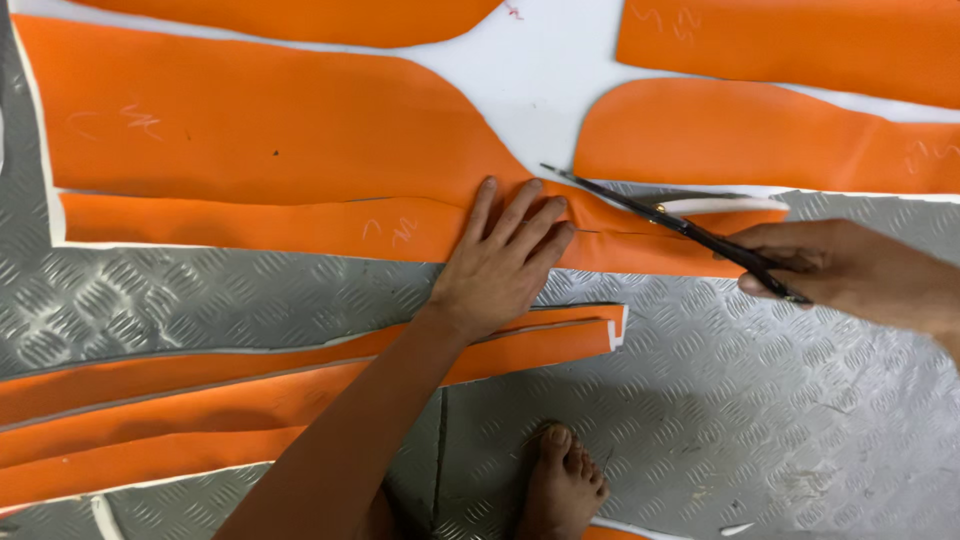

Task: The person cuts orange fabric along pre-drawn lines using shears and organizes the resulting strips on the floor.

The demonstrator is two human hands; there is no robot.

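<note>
Orange sheet (300, 130) | left hand (500, 265) flat | right hand (850, 270) grips scissors (660, 215) | foot (565, 485) below

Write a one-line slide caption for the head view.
Left hand flattens orange sheet; right hand holds scissors.

Left hand (500, 262) flat on sheet (250, 130), scissors (665, 222) to its right, cut strips (200, 400) nearer, on floor (750, 400)
</note>
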